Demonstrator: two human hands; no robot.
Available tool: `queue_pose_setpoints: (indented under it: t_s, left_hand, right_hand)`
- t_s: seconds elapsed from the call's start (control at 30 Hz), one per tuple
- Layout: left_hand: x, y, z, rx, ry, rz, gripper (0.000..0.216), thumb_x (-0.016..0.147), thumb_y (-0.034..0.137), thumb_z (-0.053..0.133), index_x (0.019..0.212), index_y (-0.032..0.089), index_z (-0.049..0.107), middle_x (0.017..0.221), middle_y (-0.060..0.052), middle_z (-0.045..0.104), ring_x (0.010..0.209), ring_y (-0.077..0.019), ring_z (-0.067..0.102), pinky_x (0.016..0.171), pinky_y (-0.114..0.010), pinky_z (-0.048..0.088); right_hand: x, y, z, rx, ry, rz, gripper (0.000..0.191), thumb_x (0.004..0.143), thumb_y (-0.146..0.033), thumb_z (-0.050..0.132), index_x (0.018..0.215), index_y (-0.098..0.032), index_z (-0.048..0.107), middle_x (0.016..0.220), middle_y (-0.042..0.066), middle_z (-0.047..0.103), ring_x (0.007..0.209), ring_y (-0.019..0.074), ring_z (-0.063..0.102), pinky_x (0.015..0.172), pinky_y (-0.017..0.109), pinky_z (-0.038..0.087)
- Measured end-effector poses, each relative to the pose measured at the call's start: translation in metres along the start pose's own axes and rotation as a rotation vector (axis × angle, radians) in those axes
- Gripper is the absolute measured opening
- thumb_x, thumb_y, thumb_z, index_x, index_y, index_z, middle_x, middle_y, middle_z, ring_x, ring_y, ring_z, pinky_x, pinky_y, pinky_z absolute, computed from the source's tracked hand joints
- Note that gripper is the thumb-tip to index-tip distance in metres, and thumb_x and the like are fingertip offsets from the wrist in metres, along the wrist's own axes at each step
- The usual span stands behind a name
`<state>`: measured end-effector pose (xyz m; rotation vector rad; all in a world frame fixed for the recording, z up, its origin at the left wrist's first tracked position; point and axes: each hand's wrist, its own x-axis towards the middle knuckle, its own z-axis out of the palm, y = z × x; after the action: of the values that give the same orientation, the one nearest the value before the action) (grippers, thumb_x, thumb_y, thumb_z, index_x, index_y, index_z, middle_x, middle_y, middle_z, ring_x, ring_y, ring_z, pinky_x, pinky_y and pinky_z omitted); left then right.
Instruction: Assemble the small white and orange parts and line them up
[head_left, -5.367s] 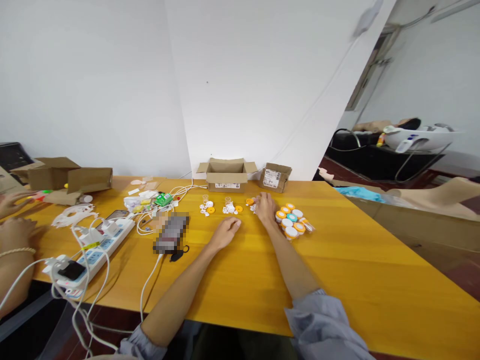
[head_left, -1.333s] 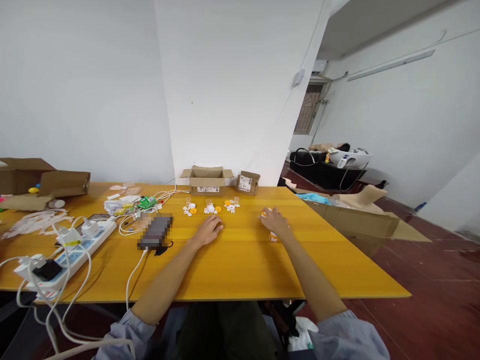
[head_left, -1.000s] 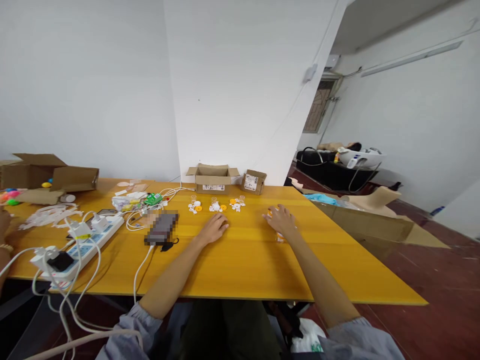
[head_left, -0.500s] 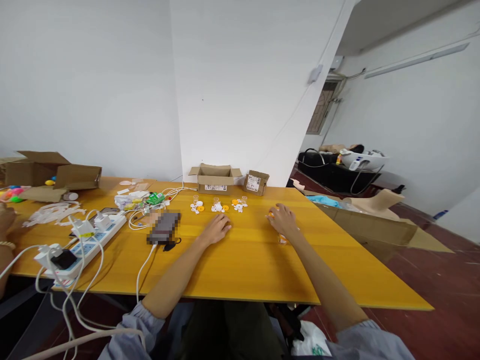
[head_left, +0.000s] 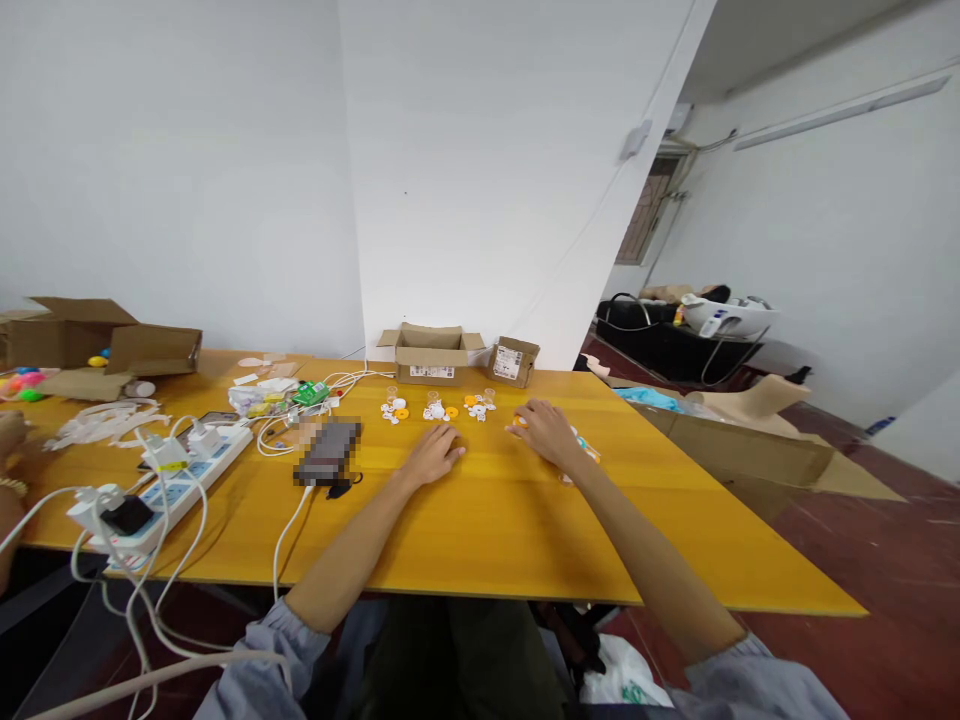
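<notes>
While the left hand lies flat and open, the right hand, jars now behind its stretched fingers, seemingly touches an orange cap.

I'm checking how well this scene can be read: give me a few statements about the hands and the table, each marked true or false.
1. The left hand lies on the table. True.
2. The open box stands at the table's near edge. False: it stands at the far edge, by the wall.
3. The power strip lies left of the left hand. True.
4. The right hand holds a cable. False: it holds none; its fingertips are by a small orange piece.
5. White and orange parts lie just beyond the left hand. True.
</notes>
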<state>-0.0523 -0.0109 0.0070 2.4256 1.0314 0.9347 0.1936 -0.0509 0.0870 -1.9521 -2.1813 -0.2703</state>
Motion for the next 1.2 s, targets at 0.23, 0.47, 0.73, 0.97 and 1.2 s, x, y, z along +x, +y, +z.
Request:
queue_pose_setpoints:
  t_s: [0.23,0.47,0.73,0.97,1.2]
  left_hand:
    - [0.001,0.006,-0.004,-0.13,-0.001,-0.072,0.028,0.085,0.03,0.067,0.113,0.024,0.064,0.112,-0.005,0.071,0.109,-0.0257,0.064,0.1,-0.041,0.05]
    - [0.005,0.009,-0.01,-0.294,0.025,-0.126,0.016,0.086,0.028,0.064,0.1,0.021,0.066,0.097,-0.004,0.073,0.09,-0.021,0.067,0.087,-0.036,0.054]
    - [0.005,0.003,-0.008,-0.441,-0.007,-0.152,0.024,0.081,0.037,0.074,0.095,0.019,0.068,0.091,-0.003,0.072,0.085,-0.0189,0.066,0.084,-0.034,0.054]
    - [0.01,0.0,-0.015,-0.585,0.008,-0.21,0.032,0.081,0.047,0.073,0.097,0.019,0.068,0.086,-0.002,0.07,0.084,-0.0186,0.065,0.084,-0.034,0.052]
    - [0.007,0.012,-0.018,-0.567,0.004,-0.228,0.042,0.082,0.061,0.064,0.08,0.019,0.062,0.067,0.002,0.058,0.067,-0.015,0.055,0.068,-0.028,0.046]
  right_hand:
    - [0.001,-0.065,0.03,0.327,-0.001,-0.133,0.017,0.092,-0.03,0.06,0.107,-0.023,0.066,0.113,0.008,0.069,0.101,0.02,0.065,0.088,0.029,0.047]
    - [0.006,-0.086,0.069,1.103,0.109,0.033,0.027,0.084,-0.047,0.061,0.091,-0.021,0.062,0.092,0.004,0.07,0.085,0.021,0.067,0.077,0.035,0.056]
    - [0.0,-0.073,0.071,1.543,-0.033,0.092,0.052,0.057,-0.061,0.081,0.086,-0.021,0.062,0.08,0.001,0.068,0.072,0.018,0.066,0.071,0.034,0.057]
    - [0.001,-0.074,0.072,1.525,-0.037,0.008,0.047,0.059,-0.056,0.082,0.085,-0.021,0.066,0.079,0.002,0.071,0.073,0.0186,0.067,0.071,0.034,0.056]
    - [0.001,-0.076,0.078,1.443,0.005,-0.08,0.037,0.063,-0.048,0.081,0.086,-0.023,0.067,0.085,0.001,0.074,0.08,0.0205,0.068,0.078,0.036,0.055]
